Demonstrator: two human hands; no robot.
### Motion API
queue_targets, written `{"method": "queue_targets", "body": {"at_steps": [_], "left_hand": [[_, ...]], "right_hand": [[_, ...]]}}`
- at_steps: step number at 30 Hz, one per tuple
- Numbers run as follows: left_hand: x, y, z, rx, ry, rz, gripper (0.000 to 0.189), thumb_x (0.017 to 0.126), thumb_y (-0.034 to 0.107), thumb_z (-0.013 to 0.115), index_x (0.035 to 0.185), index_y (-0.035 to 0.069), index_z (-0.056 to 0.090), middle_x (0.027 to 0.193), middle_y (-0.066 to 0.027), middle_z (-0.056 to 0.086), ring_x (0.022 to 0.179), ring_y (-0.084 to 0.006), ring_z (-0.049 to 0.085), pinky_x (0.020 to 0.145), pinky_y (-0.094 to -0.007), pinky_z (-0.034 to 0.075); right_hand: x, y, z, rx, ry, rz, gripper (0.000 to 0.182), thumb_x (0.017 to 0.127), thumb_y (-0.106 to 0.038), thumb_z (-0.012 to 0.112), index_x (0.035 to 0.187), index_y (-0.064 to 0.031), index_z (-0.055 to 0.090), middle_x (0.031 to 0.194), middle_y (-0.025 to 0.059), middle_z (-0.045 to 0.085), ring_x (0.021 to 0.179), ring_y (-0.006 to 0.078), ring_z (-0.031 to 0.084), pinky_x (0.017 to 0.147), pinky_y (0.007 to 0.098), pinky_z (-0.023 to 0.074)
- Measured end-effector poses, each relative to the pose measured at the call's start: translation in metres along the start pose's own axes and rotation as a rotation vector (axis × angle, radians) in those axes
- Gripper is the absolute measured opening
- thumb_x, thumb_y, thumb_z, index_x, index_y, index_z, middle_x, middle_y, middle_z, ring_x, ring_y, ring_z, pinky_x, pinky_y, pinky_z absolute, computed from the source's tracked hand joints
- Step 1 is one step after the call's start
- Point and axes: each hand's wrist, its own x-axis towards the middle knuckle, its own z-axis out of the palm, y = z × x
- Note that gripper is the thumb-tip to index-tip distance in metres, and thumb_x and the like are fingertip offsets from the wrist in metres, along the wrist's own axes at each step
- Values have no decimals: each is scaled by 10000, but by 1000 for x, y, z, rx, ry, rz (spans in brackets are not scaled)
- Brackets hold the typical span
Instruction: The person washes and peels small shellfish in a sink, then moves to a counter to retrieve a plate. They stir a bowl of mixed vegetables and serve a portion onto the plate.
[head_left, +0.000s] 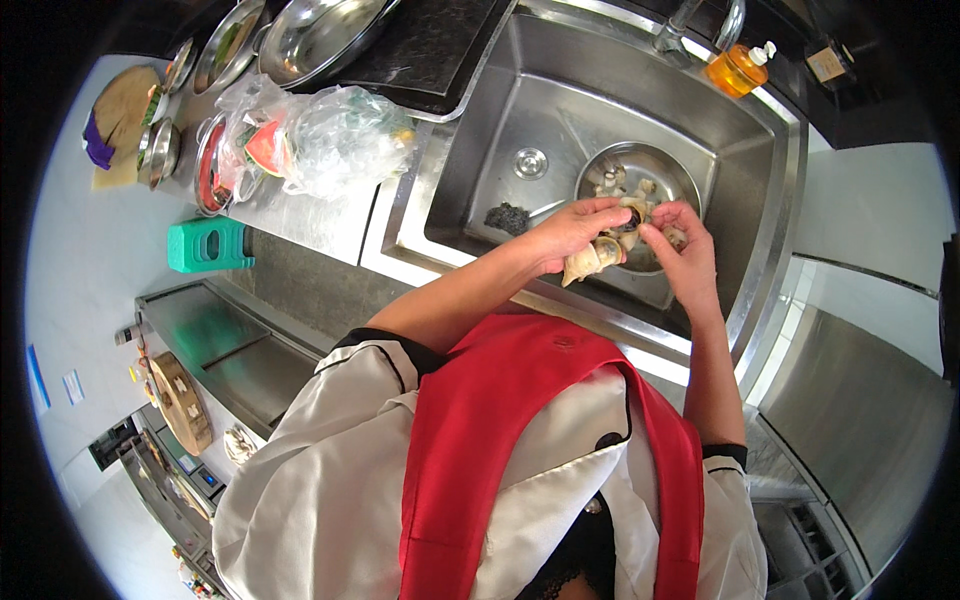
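My left hand is closed around a pale sea snail shell, its pointed end towards me, and a second snail or shell with a dark part shows above it. My right hand has thumb and fingers bent at the right side of that dark-marked piece; whether it pinches the piece or only touches it is hard to tell. Both hands are above a round steel bowl in the sink, which holds water and several pale pieces. The hands hide part of the bowl.
Around the bowl is a steel sink with a drain and a dark scouring pad. Behind it stand a faucet and an orange soap bottle. Plastic bags, watermelon and steel bowls occupy the left counter.
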Motion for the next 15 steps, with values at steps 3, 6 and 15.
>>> {"method": "queue_targets", "body": {"at_steps": [3,6,15], "left_hand": [[-3,-10,-2,-12,-26,37,313,878,241,605,1116,51,536,932,-62,621,739,-160,630,612,-298,536],[1,-11,1,16,-14,59,365,871,256,621,1159,51,529,977,-42,611,792,-130,617,634,-293,535],[4,-28,4,430,119,340,407,863,251,629,1175,8,535,1024,-50,598,882,-101,547,754,-256,464]], "right_hand": [[-3,-6,4,-206,-32,-71,205,799,-140,677,907,-8,562,817,26,588,780,100,538,708,242,439],[-1,10,4,-107,10,-59,221,805,-135,663,935,3,549,818,65,594,797,137,563,733,271,451],[-3,9,7,-296,-16,-127,158,814,-20,574,962,28,546,830,109,614,782,183,589,728,313,463]]}}
